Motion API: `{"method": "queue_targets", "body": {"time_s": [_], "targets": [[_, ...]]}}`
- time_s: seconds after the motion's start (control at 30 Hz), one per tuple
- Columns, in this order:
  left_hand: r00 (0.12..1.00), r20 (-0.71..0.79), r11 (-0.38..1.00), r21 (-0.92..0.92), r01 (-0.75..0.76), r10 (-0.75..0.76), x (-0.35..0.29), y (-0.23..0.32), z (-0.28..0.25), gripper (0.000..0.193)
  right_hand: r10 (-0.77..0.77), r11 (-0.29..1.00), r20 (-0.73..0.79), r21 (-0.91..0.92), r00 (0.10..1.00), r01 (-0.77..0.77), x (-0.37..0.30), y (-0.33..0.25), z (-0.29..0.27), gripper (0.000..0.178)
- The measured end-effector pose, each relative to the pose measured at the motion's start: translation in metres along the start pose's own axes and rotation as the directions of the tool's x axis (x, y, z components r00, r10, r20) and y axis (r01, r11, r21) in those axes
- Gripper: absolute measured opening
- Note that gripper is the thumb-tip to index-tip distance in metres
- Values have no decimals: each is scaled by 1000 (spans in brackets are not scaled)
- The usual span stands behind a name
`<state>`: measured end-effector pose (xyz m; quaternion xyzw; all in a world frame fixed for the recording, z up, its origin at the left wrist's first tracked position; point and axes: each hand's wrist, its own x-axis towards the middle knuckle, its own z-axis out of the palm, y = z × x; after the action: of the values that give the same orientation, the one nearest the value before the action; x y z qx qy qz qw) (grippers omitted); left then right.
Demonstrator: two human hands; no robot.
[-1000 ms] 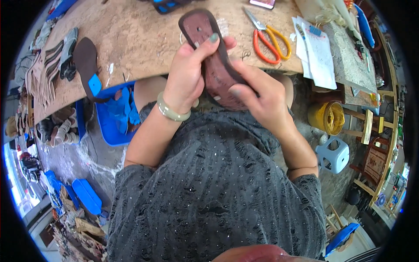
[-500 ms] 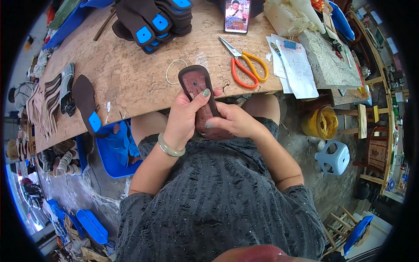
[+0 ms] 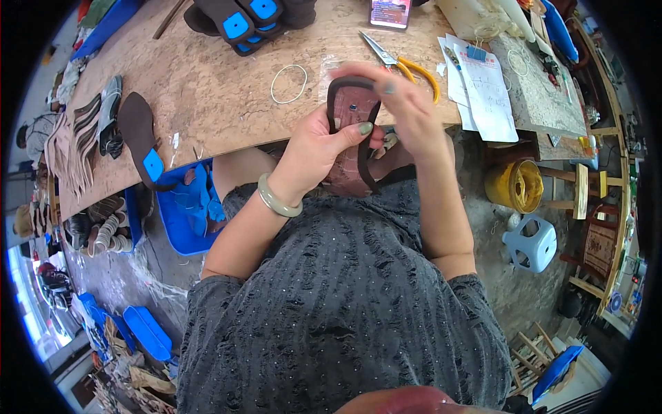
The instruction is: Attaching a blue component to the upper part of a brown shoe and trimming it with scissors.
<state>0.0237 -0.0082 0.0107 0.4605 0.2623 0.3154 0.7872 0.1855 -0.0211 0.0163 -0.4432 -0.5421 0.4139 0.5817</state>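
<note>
In my left hand (image 3: 314, 148) is a shoe insole (image 3: 345, 162), reddish brown with a dark raised edge and a small hole near its upper end. The left thumb presses on its face, and fingertips come round its right edge. My right hand (image 3: 414, 114), slightly blurred, lies at the insole's upper right, its fingers reaching across the top edge and the thumb close to the rim. Scissors (image 3: 410, 65) with a yellow handle lie just behind that hand, which hides part of them. Left of the insole, a pale elastic loop (image 3: 272, 88) rests on the wooden table (image 3: 214, 96).
A stack of dark insoles with blue patches (image 3: 276, 24) sits at the back, near a phone (image 3: 389, 14). One more dark insole (image 3: 138, 131) overhangs the table's left front edge. Papers (image 3: 486, 96) lie right. Below stand a blue bin (image 3: 169, 221), yellow bucket (image 3: 514, 186) and stool (image 3: 531, 245).
My right hand has moved up from the insole's lower part to its top edge. The insole and left hand have shifted right in the picture, as the whole view moved.
</note>
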Motion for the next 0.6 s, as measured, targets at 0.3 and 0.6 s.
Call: {"method": "queue_targets", "body": {"time_s": [0.3, 0.6], "targets": [[999, -10, 997, -66, 50, -51, -7, 9, -5, 23, -147, 938, 232, 341, 962, 61, 9, 22, 14, 42], [999, 26, 997, -72, 39, -37, -3, 3, -10, 18, -64, 979, 191, -177, 979, 99, 6, 12, 13, 42]]}}
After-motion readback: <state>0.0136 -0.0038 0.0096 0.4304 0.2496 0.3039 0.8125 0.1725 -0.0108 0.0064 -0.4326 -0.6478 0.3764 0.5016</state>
